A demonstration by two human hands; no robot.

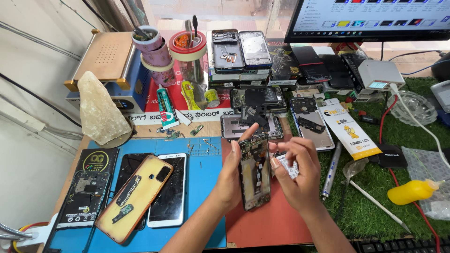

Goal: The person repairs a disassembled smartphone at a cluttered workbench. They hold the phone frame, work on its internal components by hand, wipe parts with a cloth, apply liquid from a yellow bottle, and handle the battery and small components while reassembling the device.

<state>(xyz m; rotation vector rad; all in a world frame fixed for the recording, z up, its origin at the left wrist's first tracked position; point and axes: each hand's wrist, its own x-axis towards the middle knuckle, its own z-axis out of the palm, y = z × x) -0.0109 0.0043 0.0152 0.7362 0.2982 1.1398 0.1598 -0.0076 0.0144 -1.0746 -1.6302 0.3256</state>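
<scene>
Cluttered bench (201,168): two hands (262,175), one opened phone (254,172).

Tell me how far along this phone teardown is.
Done: the opened phone has its back off, its boards bare. In hand: the left hand holds it upright while the right hand works at its edge. Left: loose parts lie on the yellow case, and other opened phones wait behind.

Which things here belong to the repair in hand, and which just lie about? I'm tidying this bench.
In hand:
opened phone, held upright by the left hand
right hand, fingers at its edge

Lying about:
tan phone cover
white phone
yellow bottle
pale rock
tape rolls
monitor
</scene>
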